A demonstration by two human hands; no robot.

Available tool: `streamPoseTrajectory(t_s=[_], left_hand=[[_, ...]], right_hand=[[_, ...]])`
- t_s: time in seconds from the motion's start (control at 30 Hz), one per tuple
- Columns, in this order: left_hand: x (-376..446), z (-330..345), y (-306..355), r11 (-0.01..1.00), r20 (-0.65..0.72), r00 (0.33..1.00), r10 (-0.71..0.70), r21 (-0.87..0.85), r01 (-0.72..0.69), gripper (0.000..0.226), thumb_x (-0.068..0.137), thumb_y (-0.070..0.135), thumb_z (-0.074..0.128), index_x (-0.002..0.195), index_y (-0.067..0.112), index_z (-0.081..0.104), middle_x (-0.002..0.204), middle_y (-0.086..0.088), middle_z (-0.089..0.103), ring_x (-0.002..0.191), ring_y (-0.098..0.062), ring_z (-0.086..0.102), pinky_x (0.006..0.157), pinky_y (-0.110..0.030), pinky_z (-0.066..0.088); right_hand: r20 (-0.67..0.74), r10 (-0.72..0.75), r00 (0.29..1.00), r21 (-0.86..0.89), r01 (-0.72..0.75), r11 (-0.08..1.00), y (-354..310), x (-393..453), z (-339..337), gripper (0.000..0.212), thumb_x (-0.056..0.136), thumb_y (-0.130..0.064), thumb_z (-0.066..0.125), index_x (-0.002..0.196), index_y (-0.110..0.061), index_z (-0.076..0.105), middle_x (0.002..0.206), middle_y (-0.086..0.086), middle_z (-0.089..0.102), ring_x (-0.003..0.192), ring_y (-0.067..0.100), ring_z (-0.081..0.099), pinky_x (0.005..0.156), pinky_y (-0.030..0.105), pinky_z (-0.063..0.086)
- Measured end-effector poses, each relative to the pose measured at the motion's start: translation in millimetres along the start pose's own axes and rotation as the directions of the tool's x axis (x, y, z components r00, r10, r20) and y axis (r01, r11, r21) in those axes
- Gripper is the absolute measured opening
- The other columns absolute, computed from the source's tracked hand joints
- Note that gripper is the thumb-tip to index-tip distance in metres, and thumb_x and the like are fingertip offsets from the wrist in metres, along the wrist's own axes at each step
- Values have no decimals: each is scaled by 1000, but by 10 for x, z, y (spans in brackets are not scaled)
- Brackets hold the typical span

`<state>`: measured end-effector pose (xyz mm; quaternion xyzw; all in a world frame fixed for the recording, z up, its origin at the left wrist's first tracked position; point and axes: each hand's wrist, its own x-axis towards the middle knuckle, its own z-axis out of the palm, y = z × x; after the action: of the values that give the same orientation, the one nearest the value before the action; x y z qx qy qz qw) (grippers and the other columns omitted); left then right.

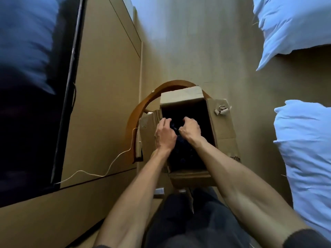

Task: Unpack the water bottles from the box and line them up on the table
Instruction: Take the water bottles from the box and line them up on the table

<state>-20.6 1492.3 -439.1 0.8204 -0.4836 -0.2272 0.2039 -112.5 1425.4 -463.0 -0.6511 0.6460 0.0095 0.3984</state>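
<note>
Both hands, left [164, 135] and right [190, 128], fingers curled on something dark inside unlabelled cardboard box [223, 129]

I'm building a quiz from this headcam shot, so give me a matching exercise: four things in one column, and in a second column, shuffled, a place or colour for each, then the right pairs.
Things:
1. cardboard box
2. white cable
3. pillows
4. left hand

Places or colours:
A. pale blue-white, along the right edge of the view
B. reaching into the dark opening beside the right hand
C. trailing across the tan surface on the left
D. brown, flaps folded open, in the middle of the view

Pairs: 1-D, 2-C, 3-A, 4-B
</note>
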Motion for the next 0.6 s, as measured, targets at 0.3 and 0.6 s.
streamPoseTrajectory(t_s=[0.3, 0.6], left_hand=[[676, 64, -272, 997, -99, 995, -9, 75, 17, 42, 88, 1, 54, 129, 8, 57, 144, -15, 47, 134, -31, 43, 113, -46, 37], [665, 170, -557, 997, -21, 999, -34, 68, 35, 60, 88, -1, 53, 145, 14, 42, 146, -15, 46, 133, -30, 45, 109, -49, 40]], right_hand=[[211, -36, 977, -173, 73, 982, -155, 814, 403, 31, 88, -22, 62, 116, -8, 63, 111, 16, 68, 104, 33, 66, 79, 36, 54], [428, -61, 902, -253, 184, 950, -214, 1004, 861, 33, 97, -14, 45, 125, -1, 56, 128, 21, 58, 118, 36, 57, 94, 40, 47]])
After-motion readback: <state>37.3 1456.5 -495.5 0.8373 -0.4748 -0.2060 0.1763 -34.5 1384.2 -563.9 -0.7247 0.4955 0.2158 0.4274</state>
